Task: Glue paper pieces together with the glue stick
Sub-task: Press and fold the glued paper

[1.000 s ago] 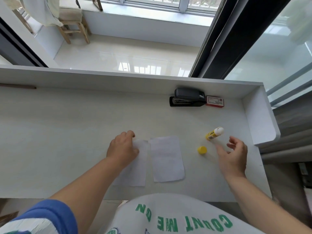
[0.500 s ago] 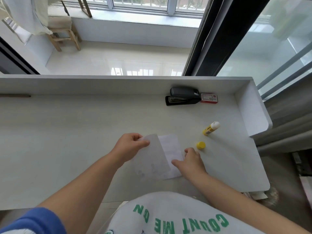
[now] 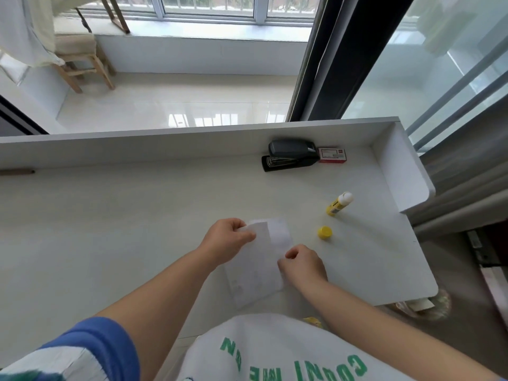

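Two paper pieces occupy the near middle of the white desk (image 3: 137, 229). Upper paper piece (image 3: 255, 268) — white, translucent, faint marks showing through its lower part — is pinched at its far left corner by the left hand (image 3: 226, 240), fingers and thumb curled on the edge. It overlaps the lower paper piece (image 3: 279, 233), of which only a far strip shows. Right hand (image 3: 302, 264) sits at the right edge of the sheets, fingers curled onto the paper; whether it grips one sheet or both is hard to tell.

Glue stick (image 3: 338, 204): yellow body, white glue exposed, uncapped, lying tilted to the right of the papers, well apart from both hands. Yellow cap (image 3: 325, 232) lies between stick and papers.

Black stapler (image 3: 291, 154) and red-and-white staple box (image 3: 332, 155) — touching, against the desk's back wall. Wooden chair (image 3: 82, 64) on the floor beyond, partly cut off.
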